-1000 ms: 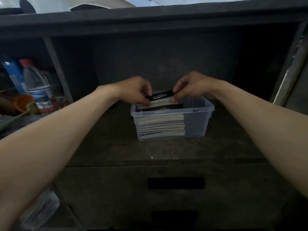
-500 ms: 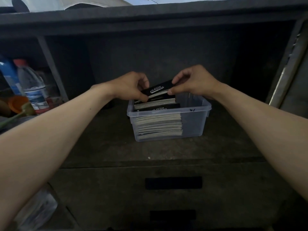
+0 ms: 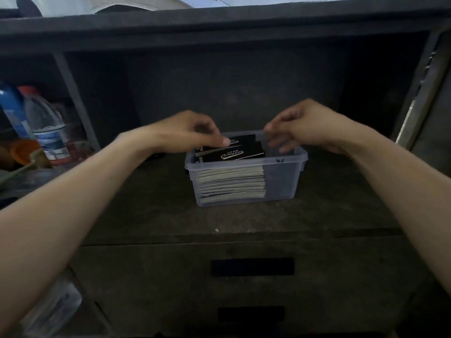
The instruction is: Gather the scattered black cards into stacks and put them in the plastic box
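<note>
While the left hand (image 3: 185,132) rests bent fingertips on the skewed top cards (image 3: 234,152) in the box (image 3: 283,176) (pinching or only pressing, I cannot tell) and the right hand (image 3: 300,125) hovers loosely curled, empty, over the box's end, a careless lift-off could drag those cards out.

the top black card (image 3: 234,153) in the plastic box (image 3: 280,184) carries white script over a white swoosh: a large word that seems to begin "cam", with a smaller word above it, neither surely legible. the rear card (image 3: 244,139) shows a scrap of the same script. a small dark handwritten mark (image 3: 280,160), like "6/", stands on the box's front rim, and the water bottle (image 3: 46,128) has a label too blurred to read.
</note>
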Motion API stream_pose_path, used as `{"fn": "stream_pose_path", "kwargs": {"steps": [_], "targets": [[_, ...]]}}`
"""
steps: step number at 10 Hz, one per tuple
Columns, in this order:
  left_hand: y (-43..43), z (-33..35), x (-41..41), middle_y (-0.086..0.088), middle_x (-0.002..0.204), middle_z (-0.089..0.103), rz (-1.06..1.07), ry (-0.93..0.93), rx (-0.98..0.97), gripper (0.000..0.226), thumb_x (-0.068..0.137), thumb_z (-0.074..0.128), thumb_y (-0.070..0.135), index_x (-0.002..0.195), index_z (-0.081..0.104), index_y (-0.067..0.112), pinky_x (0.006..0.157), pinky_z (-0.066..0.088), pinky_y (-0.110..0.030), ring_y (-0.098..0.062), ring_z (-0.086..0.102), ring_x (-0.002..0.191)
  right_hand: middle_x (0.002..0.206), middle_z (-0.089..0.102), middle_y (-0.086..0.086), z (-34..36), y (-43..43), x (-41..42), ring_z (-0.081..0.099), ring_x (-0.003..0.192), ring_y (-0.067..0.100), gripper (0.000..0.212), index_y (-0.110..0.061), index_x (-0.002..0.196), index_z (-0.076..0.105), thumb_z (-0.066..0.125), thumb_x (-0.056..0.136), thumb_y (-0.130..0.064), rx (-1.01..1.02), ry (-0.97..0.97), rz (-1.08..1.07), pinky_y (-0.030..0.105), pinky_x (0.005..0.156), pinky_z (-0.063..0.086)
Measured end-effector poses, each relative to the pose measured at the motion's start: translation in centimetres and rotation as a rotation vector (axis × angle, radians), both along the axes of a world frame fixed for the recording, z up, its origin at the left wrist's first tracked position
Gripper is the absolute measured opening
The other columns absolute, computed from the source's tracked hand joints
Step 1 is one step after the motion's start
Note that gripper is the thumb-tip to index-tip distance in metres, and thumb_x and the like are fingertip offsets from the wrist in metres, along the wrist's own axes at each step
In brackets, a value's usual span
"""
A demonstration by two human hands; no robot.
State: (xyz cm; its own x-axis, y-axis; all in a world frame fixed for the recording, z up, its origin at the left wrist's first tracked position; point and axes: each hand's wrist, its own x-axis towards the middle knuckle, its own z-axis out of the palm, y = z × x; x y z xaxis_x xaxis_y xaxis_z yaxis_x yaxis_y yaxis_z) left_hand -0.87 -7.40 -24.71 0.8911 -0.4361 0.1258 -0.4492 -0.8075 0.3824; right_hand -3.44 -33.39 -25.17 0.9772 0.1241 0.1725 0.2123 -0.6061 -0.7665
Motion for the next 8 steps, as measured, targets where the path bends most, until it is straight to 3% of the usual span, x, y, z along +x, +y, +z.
{"fn": "stream_pose_path", "kwargs": {"steps": [1,2,3,4,5,6,7,8], "targets": [[-1.4,-2.1,0.1,0.012,0.146,0.049,0.018,-0.019,-0.005,0.053,0.095,0.042,0.067,0.139,0.049,0.037,0.110,0.036,-0.037,-0.012,0.045,0.135,0.110,0.063,0.003,-0.2,1.8,0.6,0.066,0.087,0.017,0.042,-0.014,0.127,0.055,0.055,0.095,-0.042,-0.020,0.054,-0.228,0.037,0.083,0.057],[-2.5,-3.2,0.3,0.008,0.165,0.019,0.035,0.002,0.117,0.057,0.103,0.030,0.058,0.155,0.025,0.038,0.122,0.006,-0.040,-0.013,0.007,0.154,0.103,0.066,0.003,0.1,4.6,0.2,0.067,0.091,0.020,0.038,-0.014,0.119,0.053,0.046,0.099,-0.045,0.074,0.289,-0.060,0.035,0.078,0.056],[-2.4,-3.3,0.9,0.008,0.166,0.017,0.031,0.007,0.139,0.052,0.105,0.031,0.052,0.155,0.021,0.043,0.121,0.007,-0.039,-0.014,0.009,0.154,0.092,0.076,0.008,0.8,5.7,-0.1,0.074,0.085,0.021,0.031,-0.012,0.114,0.060,0.045,0.101,-0.036,0.183,0.457,0.113,0.035,0.074,0.059],[-2.4,-3.5,1.6,0.008,0.166,0.019,0.062,0.013,0.112,0.055,0.100,0.039,0.053,0.153,0.024,0.048,0.121,0.013,-0.040,-0.016,0.016,0.153,0.092,0.072,0.009,1.0,5.2,0.3,0.072,0.083,0.022,0.023,-0.009,0.111,0.059,0.045,0.100,-0.024,0.285,0.435,0.072,0.035,0.072,0.059],[-3.2,-3.5,2.3,0.005,0.160,0.033,0.089,0.034,0.059,0.067,0.085,0.047,0.055,0.150,0.031,0.050,0.114,0.031,-0.041,-0.022,0.037,0.142,0.088,0.062,0.009,0.2,5.4,0.4,0.060,0.079,0.021,0.019,-0.009,0.094,0.059,0.043,0.099,-0.017,-0.199,0.190,-0.117,0.029,0.071,0.051],[-4.3,-3.2,2.2,0.005,0.149,0.047,0.067,0.035,0.058,0.058,0.093,0.054,0.044,0.149,0.038,0.044,0.096,0.038,-0.034,-0.018,0.049,0.127,0.072,0.054,0.004,-0.7,6.1,0.5,0.052,0.066,0.018,0.016,-0.011,0.087,0.056,0.045,0.097,-0.017,-0.607,0.055,-0.166,0.027,0.056,0.042],[-3.9,-3.4,2.2,0.005,0.141,0.055,0.042,0.018,-0.011,0.052,0.097,0.055,0.040,0.147,0.043,0.038,0.089,0.039,-0.030,-0.013,0.053,0.118,0.082,0.059,0.005,-1.0,5.2,0.9,0.060,0.076,0.021,0.015,-0.009,0.098,0.061,0.055,0.093,-0.021,-0.580,0.033,-0.228,0.031,0.065,0.050],[-3.1,-3.5,2.1,0.005,0.136,0.058,0.059,-0.199,-0.136,0.044,0.099,0.054,0.043,0.141,0.051,0.029,0.091,0.042,-0.029,-0.012,0.055,0.120,0.106,0.066,0.005,-0.9,3.0,0.4,0.064,0.096,0.019,0.027,-0.013,0.118,0.062,0.058,0.094,-0.024,-0.297,-0.287,-0.328,0.030,0.082,0.053]]}}
